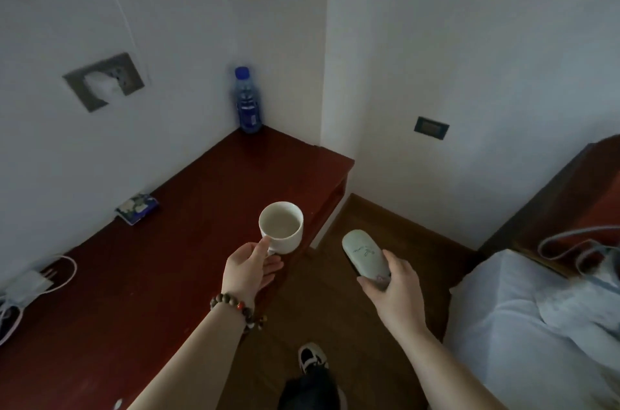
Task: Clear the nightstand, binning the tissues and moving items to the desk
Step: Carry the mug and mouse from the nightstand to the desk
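Note:
My left hand grips the handle of a white mug, holding it above the front edge of the dark red desk. The mug looks empty. My right hand holds a pale green oblong case by its near end, over the wooden floor to the right of the desk. A blue-capped water bottle stands upright in the desk's far corner against the wall. A small blue floral tissue pack lies on the desk by the left wall.
A white charger with its cable and a face mask lie at the desk's left end. A bed with pale bedding and a bag with handles are at the right. My shoe stands on the floor between.

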The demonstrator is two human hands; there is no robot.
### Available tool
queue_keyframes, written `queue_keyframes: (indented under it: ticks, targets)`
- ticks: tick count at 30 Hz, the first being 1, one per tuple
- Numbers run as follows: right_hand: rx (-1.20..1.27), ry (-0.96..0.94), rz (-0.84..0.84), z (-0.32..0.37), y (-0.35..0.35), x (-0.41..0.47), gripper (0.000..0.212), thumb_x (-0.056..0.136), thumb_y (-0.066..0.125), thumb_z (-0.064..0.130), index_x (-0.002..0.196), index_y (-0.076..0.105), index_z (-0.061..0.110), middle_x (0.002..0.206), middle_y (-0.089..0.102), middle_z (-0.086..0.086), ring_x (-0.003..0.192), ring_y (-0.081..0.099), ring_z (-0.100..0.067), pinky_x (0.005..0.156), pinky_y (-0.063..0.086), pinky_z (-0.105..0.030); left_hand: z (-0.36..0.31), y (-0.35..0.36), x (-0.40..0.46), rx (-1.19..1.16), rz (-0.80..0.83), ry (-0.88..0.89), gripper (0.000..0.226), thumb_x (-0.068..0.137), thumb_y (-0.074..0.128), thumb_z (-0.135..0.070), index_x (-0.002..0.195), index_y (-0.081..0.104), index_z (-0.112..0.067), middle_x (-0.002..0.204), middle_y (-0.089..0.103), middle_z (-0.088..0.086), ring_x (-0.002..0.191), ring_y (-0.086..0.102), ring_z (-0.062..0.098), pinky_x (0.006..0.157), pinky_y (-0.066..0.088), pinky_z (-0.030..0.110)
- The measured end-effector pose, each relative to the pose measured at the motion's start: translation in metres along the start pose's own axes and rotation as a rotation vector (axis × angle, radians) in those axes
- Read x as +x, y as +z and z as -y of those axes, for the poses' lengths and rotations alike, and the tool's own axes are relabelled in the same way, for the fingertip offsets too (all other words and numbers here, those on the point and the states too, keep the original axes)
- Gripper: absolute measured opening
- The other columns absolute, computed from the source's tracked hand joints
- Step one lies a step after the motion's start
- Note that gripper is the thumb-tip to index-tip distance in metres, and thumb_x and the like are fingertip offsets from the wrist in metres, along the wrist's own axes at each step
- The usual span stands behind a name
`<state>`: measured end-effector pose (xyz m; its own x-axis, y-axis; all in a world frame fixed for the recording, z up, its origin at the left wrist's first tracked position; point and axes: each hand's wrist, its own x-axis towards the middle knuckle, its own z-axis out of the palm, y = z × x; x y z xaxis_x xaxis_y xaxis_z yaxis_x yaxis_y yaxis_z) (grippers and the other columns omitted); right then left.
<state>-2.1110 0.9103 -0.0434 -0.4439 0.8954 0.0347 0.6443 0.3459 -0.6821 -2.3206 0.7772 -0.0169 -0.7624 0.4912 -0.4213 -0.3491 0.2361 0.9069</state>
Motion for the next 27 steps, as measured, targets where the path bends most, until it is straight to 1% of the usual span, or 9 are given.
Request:
queue_keyframes:
  ticks: [3,7,10,13,16,19,21,24,27]
  targets:
    - [-0.012,-0.064,0.052,0.006,0.016,0.056,0.075,0.075,0.073,0.044,0.138,0.040,0.019,0.128,0.050,0.000,0.113,0.048,-0.012,0.077,0.047,-0.018,-0.009,0.005,0.039,0.032,-0.033,0.027,0.034,0.083,0.064,-0.046,0.091,0.067,-0.013,0.081,0.075,0.000,0.079,0.072,0.013,0.074,0.055,0.034]
    - [-0.056,-0.161,0.114,0.026,0.040,0.137,0.074,0.076,0.071,0.046,0.138,0.040,0.020,0.127,0.051,0.001,0.115,0.047,-0.013,0.082,0.047,-0.022,-0.020,0.007,0.091,0.183,-0.078,0.095,0.045,0.071,0.068,-0.057,0.088,0.067,-0.016,0.078,0.074,-0.007,0.077,0.071,0.008,0.066,0.055,0.027]
    - [-0.099,-0.213,0.176,0.042,0.057,0.193,0.075,0.077,0.069,0.047,0.139,0.039,0.019,0.128,0.050,0.001,0.116,0.045,-0.016,0.089,0.045,-0.028,-0.030,0.009,0.129,0.302,-0.125,0.094,0.042,0.071,0.070,-0.057,0.083,0.066,-0.017,0.074,0.073,-0.006,0.076,0.071,0.014,0.072,0.059,0.038]
    - [-0.141,-0.257,0.228,0.054,0.074,0.235,0.074,0.077,0.068,0.048,0.139,0.038,0.019,0.128,0.050,0.000,0.116,0.045,-0.017,0.091,0.045,-0.031,-0.036,0.010,0.160,0.361,-0.148,0.060,0.045,0.070,0.071,-0.058,0.081,0.065,-0.016,0.071,0.073,-0.005,0.070,0.070,0.010,0.071,0.059,0.041]
    - [-0.169,-0.305,0.278,0.061,0.091,0.264,0.075,0.077,0.068,0.048,0.139,0.037,0.018,0.129,0.049,-0.002,0.117,0.045,-0.020,0.092,0.045,-0.034,-0.037,0.009,0.182,0.403,-0.160,0.022,0.047,0.069,0.071,-0.059,0.079,0.063,-0.015,0.069,0.072,-0.004,0.068,0.070,0.011,0.071,0.059,0.042]
    - [-0.191,-0.344,0.314,0.066,0.106,0.287,0.076,0.077,0.069,0.048,0.139,0.038,0.018,0.130,0.048,-0.003,0.118,0.044,-0.022,0.094,0.045,-0.036,-0.036,0.004,0.197,0.438,-0.142,0.009,0.043,0.070,0.071,-0.058,0.080,0.062,-0.017,0.072,0.072,-0.005,0.069,0.070,0.006,0.073,0.058,0.038]
    - [-0.213,-0.370,0.338,0.069,0.116,0.300,0.076,0.077,0.068,0.049,0.139,0.038,0.019,0.132,0.047,-0.003,0.119,0.043,-0.022,0.095,0.044,-0.037,-0.036,0.001,0.205,0.463,-0.129,0.012,0.042,0.070,0.072,-0.055,0.081,0.061,-0.016,0.074,0.072,-0.004,0.072,0.070,0.009,0.071,0.057,0.034]
    - [-0.244,-0.401,0.383,0.072,0.126,0.316,0.075,0.077,0.067,0.050,0.139,0.037,0.020,0.133,0.047,-0.003,0.120,0.042,-0.023,0.097,0.043,-0.038,-0.041,-0.003,0.212,0.510,-0.125,0.012,0.046,0.069,0.073,-0.055,0.086,0.060,-0.014,0.075,0.073,-0.003,0.077,0.069,0.015,0.064,0.051,0.025]
    - [-0.262,-0.431,0.408,0.076,0.134,0.329,0.076,0.078,0.066,0.051,0.140,0.036,0.020,0.134,0.046,-0.003,0.122,0.042,-0.024,0.098,0.043,-0.039,-0.047,-0.002,0.219,0.509,-0.129,0.002,0.044,0.072,0.073,-0.051,0.091,0.059,-0.014,0.080,0.072,-0.001,0.079,0.069,0.016,0.067,0.052,0.026]
